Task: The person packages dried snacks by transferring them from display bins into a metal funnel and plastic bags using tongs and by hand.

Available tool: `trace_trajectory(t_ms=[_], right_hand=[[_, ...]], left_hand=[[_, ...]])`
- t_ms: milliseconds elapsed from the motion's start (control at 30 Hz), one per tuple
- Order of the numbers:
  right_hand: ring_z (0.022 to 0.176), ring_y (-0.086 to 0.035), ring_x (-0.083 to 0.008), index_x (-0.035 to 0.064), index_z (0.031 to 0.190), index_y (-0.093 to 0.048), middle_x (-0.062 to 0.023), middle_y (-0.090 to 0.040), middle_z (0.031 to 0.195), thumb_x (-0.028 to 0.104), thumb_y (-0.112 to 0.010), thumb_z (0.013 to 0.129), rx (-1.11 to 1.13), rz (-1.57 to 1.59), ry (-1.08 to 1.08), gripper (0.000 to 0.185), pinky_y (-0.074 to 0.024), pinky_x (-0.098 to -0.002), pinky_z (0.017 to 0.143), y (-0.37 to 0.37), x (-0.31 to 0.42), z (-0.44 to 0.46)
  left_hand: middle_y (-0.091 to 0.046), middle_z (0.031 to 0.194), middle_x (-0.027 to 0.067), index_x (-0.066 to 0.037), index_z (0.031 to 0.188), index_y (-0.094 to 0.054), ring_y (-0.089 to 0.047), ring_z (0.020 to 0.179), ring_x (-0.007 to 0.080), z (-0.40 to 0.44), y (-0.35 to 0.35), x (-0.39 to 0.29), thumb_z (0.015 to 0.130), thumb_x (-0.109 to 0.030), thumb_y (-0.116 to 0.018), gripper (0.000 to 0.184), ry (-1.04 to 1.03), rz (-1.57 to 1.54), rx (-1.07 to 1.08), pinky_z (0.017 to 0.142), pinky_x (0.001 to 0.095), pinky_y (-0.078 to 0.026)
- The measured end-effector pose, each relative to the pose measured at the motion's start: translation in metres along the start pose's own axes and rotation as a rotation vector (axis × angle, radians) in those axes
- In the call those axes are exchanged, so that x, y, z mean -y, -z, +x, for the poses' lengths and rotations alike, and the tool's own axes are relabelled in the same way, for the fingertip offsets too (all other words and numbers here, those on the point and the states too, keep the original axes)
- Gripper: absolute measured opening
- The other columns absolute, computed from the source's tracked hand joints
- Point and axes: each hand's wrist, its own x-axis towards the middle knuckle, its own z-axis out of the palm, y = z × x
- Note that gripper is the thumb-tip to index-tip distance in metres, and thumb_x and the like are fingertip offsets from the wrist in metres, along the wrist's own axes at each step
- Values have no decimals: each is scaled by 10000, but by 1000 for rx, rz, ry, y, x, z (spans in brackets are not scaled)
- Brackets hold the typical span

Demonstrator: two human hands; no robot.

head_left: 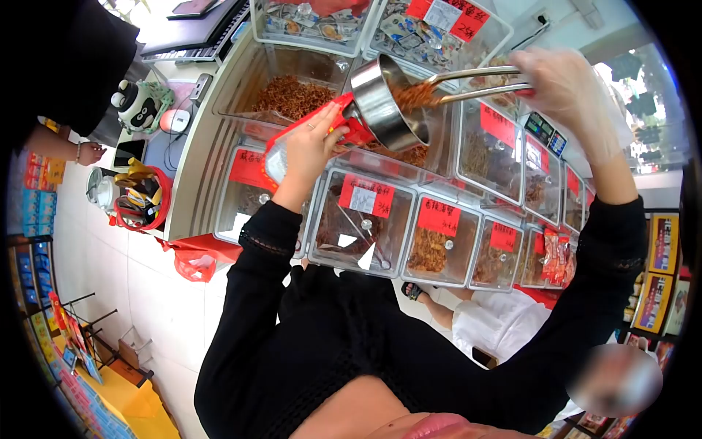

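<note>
My left hand point(311, 150) is closed around the handle end of a steel scoop point(384, 110), shaped like a small pot and tipped with its mouth to the right. A clear lid with a red label point(274, 157) is tilted up against the same hand; whether the fingers grip it too, I cannot tell. My right hand point(556, 88), in a clear plastic glove, is closed on metal tongs point(479, 84). Reddish-brown shredded dried food point(420, 95) is between the tongs' tips at the scoop's mouth. Below is an uncovered bin with similar shreds point(398, 152).
Lidded clear bins point(365, 219) with red labels surround the hands. Another bin of shreds point(292, 99) lies behind left. A counter point(194, 157) holds a mouse and a red basket point(142, 194). People stand at left and beyond the bins; a scale point(545, 134) is at right.
</note>
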Motion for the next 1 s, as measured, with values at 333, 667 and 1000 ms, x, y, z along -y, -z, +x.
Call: trace_trajectory(t_ms=[333,667,1000], right_hand=[[754,-587,-176,64,794,-559,-41,-567,720,83,-573,716,-103,-11,458,82,-475,-283,699,7,116,73],[739,-551,-129,76,810,-565,-17,-539,732,144,-619,671,-214,-130,524,164,-424,-245,697,16,138,67],[756,-574,-204,95,987,-582,-52,-592,790,116,-688,652,-319,-39,90,352,-468,-331,663,56,52,-11]], left_hand=[[-613,1031,172,7,1104,-561,-607,920,279,-50,11,-21,748,-3,-598,358,256,-541,-47,803,302,-450],[-616,827,90,57,950,-580,-555,721,114,-81,15,-11,818,2,-501,164,334,-781,-179,665,245,-441],[-621,813,117,35,943,-593,-579,707,161,-98,-1,28,827,-16,-516,148,394,-647,-128,650,257,-447]])
